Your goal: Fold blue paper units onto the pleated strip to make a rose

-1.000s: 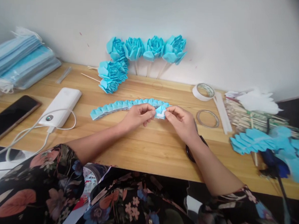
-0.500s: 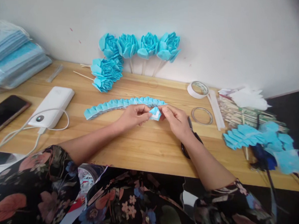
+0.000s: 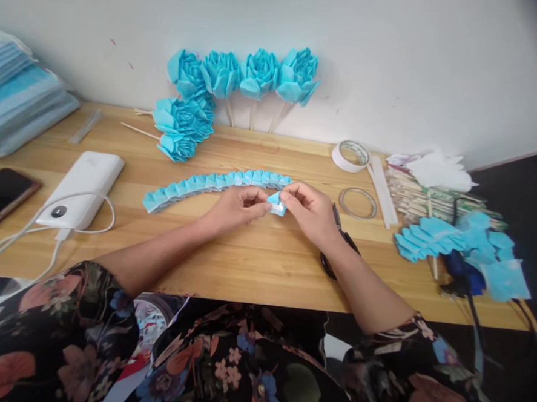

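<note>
A small folded blue-and-white petal piece (image 3: 276,204) is held above the table between both hands. My left hand (image 3: 237,209) pinches its left side between thumb and fingers. At its upper right, my right hand (image 3: 311,211) grips the piece with thumb and forefinger. Just behind the hands, a curved row of overlapping folded blue petals (image 3: 196,185) lies on the wood. A black-handled tool (image 3: 331,262), perhaps scissors, is partly hidden beneath my right forearm.
Blue flowers on sticks (image 3: 260,73) lean against the wall. To the right lie a tape roll (image 3: 350,156), a thin ring (image 3: 358,203), white glue sticks (image 3: 382,190) and more blue petals (image 3: 430,237). At left are a power bank (image 3: 82,186), a phone (image 3: 5,197) and packed masks (image 3: 24,101).
My right thumb and fingers have shifted in onto the piece's upper edge, covering more of it. The whole view has moved slightly, so the table things appear farther left.
</note>
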Available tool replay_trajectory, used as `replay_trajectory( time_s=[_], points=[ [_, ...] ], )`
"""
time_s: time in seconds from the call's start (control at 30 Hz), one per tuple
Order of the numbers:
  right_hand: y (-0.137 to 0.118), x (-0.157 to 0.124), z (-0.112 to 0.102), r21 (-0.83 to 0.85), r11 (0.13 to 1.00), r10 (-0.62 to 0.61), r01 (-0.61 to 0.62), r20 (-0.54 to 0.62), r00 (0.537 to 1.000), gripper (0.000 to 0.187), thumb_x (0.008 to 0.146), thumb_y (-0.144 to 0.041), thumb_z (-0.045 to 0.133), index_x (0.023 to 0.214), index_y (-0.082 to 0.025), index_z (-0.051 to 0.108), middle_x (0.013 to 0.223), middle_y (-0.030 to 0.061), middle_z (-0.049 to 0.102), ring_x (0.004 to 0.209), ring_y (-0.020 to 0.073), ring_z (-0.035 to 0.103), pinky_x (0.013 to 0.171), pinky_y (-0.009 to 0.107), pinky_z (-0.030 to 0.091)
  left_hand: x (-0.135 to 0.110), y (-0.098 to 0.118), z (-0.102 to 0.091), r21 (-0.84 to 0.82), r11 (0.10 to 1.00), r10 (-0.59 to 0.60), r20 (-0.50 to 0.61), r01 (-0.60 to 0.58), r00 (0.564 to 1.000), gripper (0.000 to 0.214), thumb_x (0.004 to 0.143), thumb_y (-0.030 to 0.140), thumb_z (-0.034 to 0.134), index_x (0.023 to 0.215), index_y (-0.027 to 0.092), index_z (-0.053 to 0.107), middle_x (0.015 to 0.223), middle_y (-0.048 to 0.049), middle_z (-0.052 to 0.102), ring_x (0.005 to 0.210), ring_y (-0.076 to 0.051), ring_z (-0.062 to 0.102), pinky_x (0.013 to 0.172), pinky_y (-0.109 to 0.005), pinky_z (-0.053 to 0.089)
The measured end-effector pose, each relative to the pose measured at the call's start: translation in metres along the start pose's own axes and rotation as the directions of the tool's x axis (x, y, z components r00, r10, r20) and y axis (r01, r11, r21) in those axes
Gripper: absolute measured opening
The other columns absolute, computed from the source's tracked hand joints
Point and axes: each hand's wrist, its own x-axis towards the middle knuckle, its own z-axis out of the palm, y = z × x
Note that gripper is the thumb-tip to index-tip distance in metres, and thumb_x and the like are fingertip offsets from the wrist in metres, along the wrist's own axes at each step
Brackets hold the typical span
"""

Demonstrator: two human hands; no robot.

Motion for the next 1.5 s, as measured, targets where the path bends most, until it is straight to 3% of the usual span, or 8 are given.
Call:
replay_trajectory(
  time_s=[0.2,0.4,0.63,0.83,0.9,1.0,1.17,1.5],
  points=[
    [-0.002,0.002,-0.001,0.126,0.991,0.027,-0.036,0.074,0.997,0.053,0.094,-0.066,0.046,0.072,-0.021,0.063,0.071,0.0029,0.065,0.068,0.0161,0.06,0.067,0.031,0.049,0.002,-0.002,0.0,-0.045,0.999,-0.031,-0.101,0.026,0.994,0.024,0.081,0.038,0.064,0.073,0.016,0.055,0.059,0.0041,0.049,0.052,-0.007,0.043,0.051,-0.021,0.035],
    [-0.001,0.001,0.001,0.009,0.997,0.072,-0.074,0.142,0.987,0.025,0.086,-0.041,0.063,0.073,-0.021,0.056,0.065,-0.0029,0.057,0.062,0.0121,0.049,0.062,0.028,0.039,0.004,-0.002,-0.001,-0.048,0.999,-0.026,-0.145,0.019,0.989,0.025,0.082,0.038,0.064,0.071,0.017,0.053,0.057,0.0042,0.05,0.05,-0.007,0.043,0.05,-0.021,0.035],
    [-0.003,0.001,0.0,-0.059,0.995,0.084,-0.077,0.12,0.989,0.022,0.081,-0.036,0.058,0.066,-0.022,0.049,0.059,-0.005,0.047,0.057,0.0107,0.039,0.057,0.028,0.031,0.0,0.003,-0.001,-0.034,0.999,-0.016,-0.112,0.012,0.994,0.024,0.083,0.036,0.061,0.07,0.017,0.055,0.06,0.0033,0.051,0.053,-0.007,0.046,0.053,-0.021,0.039],
    [-0.004,0.002,-0.002,-0.009,0.995,0.099,-0.099,0.116,0.988,0.016,0.085,-0.033,0.054,0.081,-0.021,0.061,0.069,-0.0011,0.063,0.064,0.0138,0.054,0.064,0.03,0.042,0.002,0.001,-0.002,-0.065,0.997,-0.048,-0.143,0.039,0.989,0.022,0.082,0.034,0.062,0.071,0.016,0.056,0.062,0.0025,0.054,0.053,-0.007,0.046,0.052,-0.021,0.038],
    [-0.005,0.0,-0.002,0.007,0.997,0.075,-0.075,0.036,0.997,0.018,0.089,-0.035,0.053,0.091,-0.021,0.063,0.075,0.0001,0.067,0.069,0.0148,0.059,0.067,0.03,0.045,0.003,0.001,-0.002,-0.078,0.996,-0.055,-0.166,0.042,0.985,0.022,0.082,0.034,0.061,0.071,0.016,0.056,0.064,0.0021,0.056,0.053,-0.007,0.046,0.051,-0.021,0.037],
    [-0.011,-0.006,0.001,-0.146,0.988,-0.058,0.04,-0.119,0.991,0.014,0.09,-0.033,0.056,0.086,-0.022,0.062,0.075,0.0,0.067,0.068,0.0144,0.058,0.065,0.029,0.045,0.004,0.002,-0.002,-0.081,0.996,-0.042,-0.195,0.027,0.98,0.02,0.082,0.034,0.061,0.072,0.017,0.056,0.064,0.0023,0.057,0.054,-0.007,0.046,0.052,-0.021,0.037],
    [-0.016,-0.013,0.01,-0.389,0.878,-0.307,0.279,-0.012,0.952,0.014,0.09,-0.023,0.055,0.077,-0.024,0.061,0.072,0.002,0.067,0.07,0.0173,0.06,0.07,0.033,0.046,0.004,0.001,0.0,-0.077,0.997,0.007,-0.197,-0.022,0.98,0.019,0.081,0.033,0.062,0.074,0.017,0.055,0.061,0.0042,0.053,0.053,-0.007,0.044,0.052,-0.022,0.035],
    [-0.012,-0.011,0.013,-0.385,0.905,-0.212,0.181,-0.039,0.977,0.011,0.084,-0.022,0.061,0.074,-0.024,0.056,0.072,0.0007,0.068,0.068,0.0158,0.059,0.067,0.031,0.046,0.003,-0.008,0.003,0.015,0.991,0.135,-0.167,-0.134,0.977,0.017,0.082,0.03,0.063,0.075,0.015,0.062,0.071,0.0006,0.061,0.068,-0.01,0.052,0.066,-0.024,0.042]
  ],
)
